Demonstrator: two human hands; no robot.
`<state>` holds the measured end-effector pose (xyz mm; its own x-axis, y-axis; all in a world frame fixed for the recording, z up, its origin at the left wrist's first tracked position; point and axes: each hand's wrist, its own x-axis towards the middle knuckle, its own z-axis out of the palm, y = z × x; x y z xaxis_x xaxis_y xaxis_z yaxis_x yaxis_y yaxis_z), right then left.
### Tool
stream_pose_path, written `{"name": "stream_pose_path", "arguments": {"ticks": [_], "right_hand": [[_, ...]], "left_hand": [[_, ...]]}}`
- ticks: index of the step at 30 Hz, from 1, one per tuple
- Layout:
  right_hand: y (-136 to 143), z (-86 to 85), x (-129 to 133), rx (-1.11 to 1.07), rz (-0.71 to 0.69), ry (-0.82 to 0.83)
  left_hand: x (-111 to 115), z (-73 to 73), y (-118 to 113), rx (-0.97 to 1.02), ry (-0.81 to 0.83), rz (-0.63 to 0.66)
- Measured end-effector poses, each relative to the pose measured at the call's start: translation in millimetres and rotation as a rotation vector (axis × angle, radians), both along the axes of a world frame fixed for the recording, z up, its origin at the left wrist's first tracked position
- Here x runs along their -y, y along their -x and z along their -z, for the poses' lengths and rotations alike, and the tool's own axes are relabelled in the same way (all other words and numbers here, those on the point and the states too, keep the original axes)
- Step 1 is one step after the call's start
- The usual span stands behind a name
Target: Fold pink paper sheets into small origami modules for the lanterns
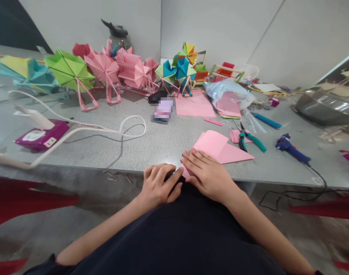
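I'm seeing the pink paper (211, 144) lying under the right hand (207, 173), which is pressing flat, fingers close together. The left hand (161, 185) is curling beside the paper's near corner; whether it's pinching, I can't tell. The folding is looking partway done: one layer is doubling over, its flap bowing upward unflattened, a sharp point jutting rightward past the right hand.

I see matt folded paper (210, 143) on a faintly glossy tabletop (168, 141). Right of that paper, I see a shiny metal bowl (320, 109).
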<state>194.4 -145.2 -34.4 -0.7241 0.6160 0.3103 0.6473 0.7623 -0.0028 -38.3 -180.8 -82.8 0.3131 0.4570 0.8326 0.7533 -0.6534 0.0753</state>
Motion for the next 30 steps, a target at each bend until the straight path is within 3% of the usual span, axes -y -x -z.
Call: {"name": "stream_pose_path", "arguments": {"ticks": [16, 22, 30], "right_hand": [[-12, -13.5, -8, 0.090, -0.200, 0.264], [-27, -23.4, -36, 0.084, -0.235, 0.404], [-53, -31.6, -92, 0.123, -0.197, 0.447]], "left_hand": [[-1, -3.5, -2, -0.009, 0.003, -0.015], [-2, -2.3, -2, -0.001, -0.012, -0.018], [-2, -4.1, -2, 0.007, -0.024, -0.020]]}}
